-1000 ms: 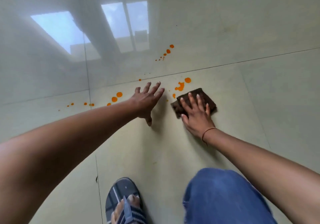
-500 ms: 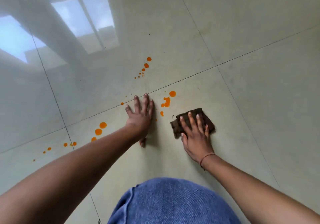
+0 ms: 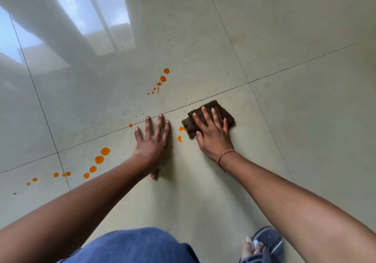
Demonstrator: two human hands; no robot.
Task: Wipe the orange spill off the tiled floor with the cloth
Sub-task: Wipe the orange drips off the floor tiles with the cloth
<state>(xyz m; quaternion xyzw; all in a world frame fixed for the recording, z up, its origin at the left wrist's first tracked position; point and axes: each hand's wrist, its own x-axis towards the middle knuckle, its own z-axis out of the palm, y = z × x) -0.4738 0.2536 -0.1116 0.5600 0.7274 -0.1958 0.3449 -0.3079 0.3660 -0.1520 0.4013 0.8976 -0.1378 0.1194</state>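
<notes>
A folded dark brown cloth (image 3: 227, 117) lies flat on the glossy pale tiled floor (image 3: 305, 120). My right hand (image 3: 211, 132) presses down on it, fingers spread over the top. My left hand (image 3: 152, 140) rests flat on the tile just left of it, fingers apart, holding nothing. Small orange spill drops (image 3: 179, 138) sit between the two hands. More orange drops (image 3: 162, 79) trail away beyond my left hand, and a line of bigger drops (image 3: 99, 159) runs off to the left.
Dark grout lines (image 3: 203, 100) cross just beyond my fingertips. My blue-clad knee (image 3: 132, 246) fills the bottom middle, and a foot in a blue sandal (image 3: 264, 244) stands at the bottom right. Window reflections (image 3: 97, 18) shine on the tiles at upper left.
My right hand has slid the cloth forward over the orange blotches near the grout line, which no longer show. My left hand has settled flat on the floor. The view has shifted.
</notes>
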